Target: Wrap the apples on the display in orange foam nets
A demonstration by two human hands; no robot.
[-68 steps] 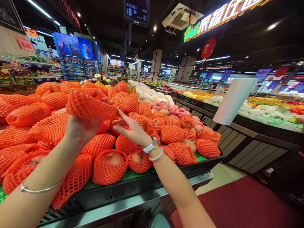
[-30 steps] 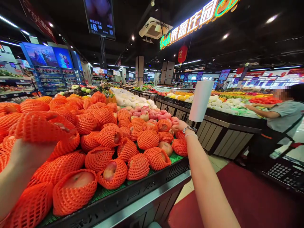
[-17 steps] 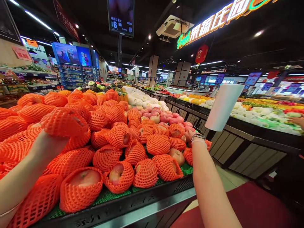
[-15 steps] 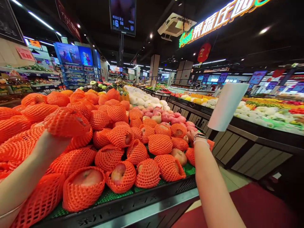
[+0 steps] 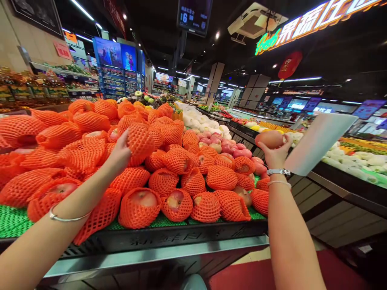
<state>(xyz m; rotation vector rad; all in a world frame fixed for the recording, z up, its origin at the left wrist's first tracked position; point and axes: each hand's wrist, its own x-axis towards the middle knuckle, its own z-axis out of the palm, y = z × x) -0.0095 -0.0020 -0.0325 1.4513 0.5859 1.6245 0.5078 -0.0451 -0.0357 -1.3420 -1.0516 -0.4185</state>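
Note:
My left hand (image 5: pixel 120 155) is closed on an apple in an orange foam net (image 5: pixel 140 141), raised against the heap of other netted apples. Between the fingers and thumb of my right hand (image 5: pixel 276 156) is a bare reddish apple (image 5: pixel 270 139), held up above the right end of the display. Orange-netted apples (image 5: pixel 221 177) lie piled over the green mat (image 5: pixel 12 221) in front of me. Bare red apples (image 5: pixel 237 153) sit farther back on the right, left of my right hand.
A roll of white bags (image 5: pixel 320 143) stands just right of my right hand. The display's black front edge (image 5: pixel 181 237) and metal rail (image 5: pixel 169 250) run below my arms. White-netted fruit (image 5: pixel 196 119) lies behind. Across the aisle stands another produce counter (image 5: pixel 347 185).
My right hand has risen from the right side of the pile with a bare apple in it. My left hand still holds the netted apple. The view has swung left.

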